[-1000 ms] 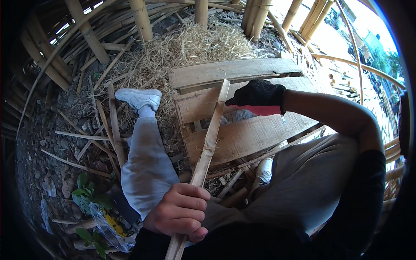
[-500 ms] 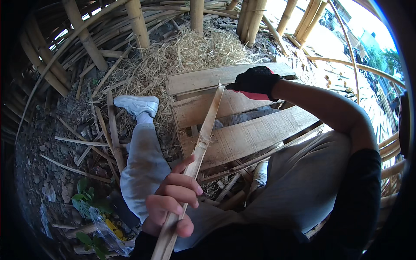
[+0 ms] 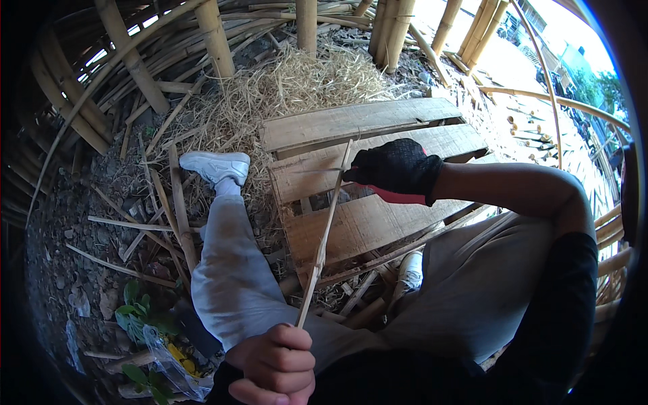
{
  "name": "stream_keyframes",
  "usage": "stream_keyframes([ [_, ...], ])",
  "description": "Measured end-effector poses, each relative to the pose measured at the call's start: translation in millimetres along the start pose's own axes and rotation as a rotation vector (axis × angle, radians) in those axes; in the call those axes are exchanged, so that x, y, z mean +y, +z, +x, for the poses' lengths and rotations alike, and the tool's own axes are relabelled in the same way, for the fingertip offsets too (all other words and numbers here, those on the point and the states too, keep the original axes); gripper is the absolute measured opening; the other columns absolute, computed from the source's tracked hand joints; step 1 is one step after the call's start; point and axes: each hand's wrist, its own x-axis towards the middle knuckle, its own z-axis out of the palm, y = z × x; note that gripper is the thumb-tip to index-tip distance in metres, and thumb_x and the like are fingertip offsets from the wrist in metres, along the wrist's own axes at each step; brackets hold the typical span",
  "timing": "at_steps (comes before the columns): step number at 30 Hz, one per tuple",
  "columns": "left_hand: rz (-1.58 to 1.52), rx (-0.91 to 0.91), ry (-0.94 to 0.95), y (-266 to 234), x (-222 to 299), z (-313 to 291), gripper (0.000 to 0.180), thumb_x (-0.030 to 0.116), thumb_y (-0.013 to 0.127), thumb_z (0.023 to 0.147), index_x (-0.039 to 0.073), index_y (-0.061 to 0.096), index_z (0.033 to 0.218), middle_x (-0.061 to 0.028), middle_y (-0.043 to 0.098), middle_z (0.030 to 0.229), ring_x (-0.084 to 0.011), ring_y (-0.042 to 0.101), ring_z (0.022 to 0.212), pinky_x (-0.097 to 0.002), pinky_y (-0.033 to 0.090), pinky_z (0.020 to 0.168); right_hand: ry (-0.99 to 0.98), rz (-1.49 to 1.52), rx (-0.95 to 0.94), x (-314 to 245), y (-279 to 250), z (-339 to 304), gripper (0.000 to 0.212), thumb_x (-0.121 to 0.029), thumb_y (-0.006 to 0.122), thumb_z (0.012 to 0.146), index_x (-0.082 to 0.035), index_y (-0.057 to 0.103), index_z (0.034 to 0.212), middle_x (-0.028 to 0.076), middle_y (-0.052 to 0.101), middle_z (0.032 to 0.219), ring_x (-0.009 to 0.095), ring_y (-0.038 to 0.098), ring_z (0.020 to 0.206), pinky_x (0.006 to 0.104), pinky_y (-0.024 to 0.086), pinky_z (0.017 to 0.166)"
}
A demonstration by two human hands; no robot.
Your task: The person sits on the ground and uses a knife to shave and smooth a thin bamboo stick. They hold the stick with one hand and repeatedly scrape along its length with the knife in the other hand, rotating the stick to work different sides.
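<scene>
My bare left hand (image 3: 280,368), low in the view, is closed in a fist around the near end of a bamboo strip (image 3: 322,250). The strip slants up and away, its narrow edge toward me, with its far tip above the wooden slats. My right hand (image 3: 395,170), in a black and red glove, is closed close to that tip. From its fingers a thin, blurred blade (image 3: 317,170) sticks out leftward across the strip; it looks like a knife, its handle hidden in the glove. Beneath lies a low slatted wooden platform (image 3: 378,219).
Bamboo shavings (image 3: 310,77) are heaped beyond the platform, among upright bamboo posts (image 3: 306,27). My left shoe (image 3: 216,165) rests beside the platform, near loose bamboo strips (image 3: 179,202). A plastic bag (image 3: 172,361) and green leaves (image 3: 131,307) lie at lower left.
The strip has turned from its broad face to its narrow edge. My left hand has closed into a fist lower down, and my right hand has come nearer, the blade now showing.
</scene>
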Motion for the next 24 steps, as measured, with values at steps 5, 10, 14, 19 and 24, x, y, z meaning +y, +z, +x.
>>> stream_keyframes([
  [5,0.056,-0.104,0.126,2.6,13.8,16.9,0.029,0.036,0.045,0.109,0.009,0.041,0.099,-0.0023,0.041,0.062,-0.0136,0.04,0.049,-0.0318,0.035,0.049,0.014,0.183,-0.088,-18.2,4.3,3.0,0.035,-0.042,0.045,0.106,-0.02,0.072,0.115,0.011,0.072,0.097,0.034,0.07,0.09,0.0472,0.056,0.08],
  [10,0.264,0.109,0.194,10.3,12.9,4.6,0.034,0.038,0.038,0.11,0.011,0.037,0.09,-0.0011,0.038,0.062,-0.0136,0.036,0.045,-0.0298,0.031,0.044,0.001,0.223,0.003,-28.5,13.4,-8.0,0.032,-0.041,0.052,0.103,-0.017,0.073,0.109,0.013,0.07,0.087,0.035,0.069,0.083,0.0467,0.055,0.074],
  [14,0.489,0.855,0.358,19.5,3.5,8.6,0.037,0.04,0.035,0.11,0.012,0.034,0.087,-0.0002,0.034,0.062,-0.0135,0.033,0.044,-0.0292,0.032,0.043,-0.159,0.13,-0.006,-27.5,19.8,-1.7,0.027,-0.035,0.052,0.103,-0.025,0.07,0.121,0.008,0.07,0.094,0.031,0.07,0.083,0.0441,0.056,0.069],
  [19,0.531,1.007,0.373,28.0,-11.0,24.2,0.037,0.04,0.033,0.111,0.011,0.034,0.088,-0.0001,0.032,0.061,-0.0131,0.031,0.044,-0.0289,0.031,0.042,-0.082,-0.064,-0.044,10.6,32.5,15.9,0.033,-0.036,0.047,0.104,-0.033,0.064,0.133,0.006,0.069,0.104,0.031,0.07,0.088,0.0455,0.057,0.073],
  [24,0.607,1.181,0.408,32.0,-20.1,34.6,0.038,0.041,0.031,0.111,0.01,0.034,0.089,0.0001,0.03,0.06,-0.0125,0.029,0.044,-0.0287,0.029,0.041,0.007,-0.077,-0.066,48.1,40.7,27.8,0.04,-0.048,0.042,0.106,-0.024,0.069,0.123,0.007,0.073,0.107,0.032,0.069,0.091,0.0434,0.056,0.082],
])
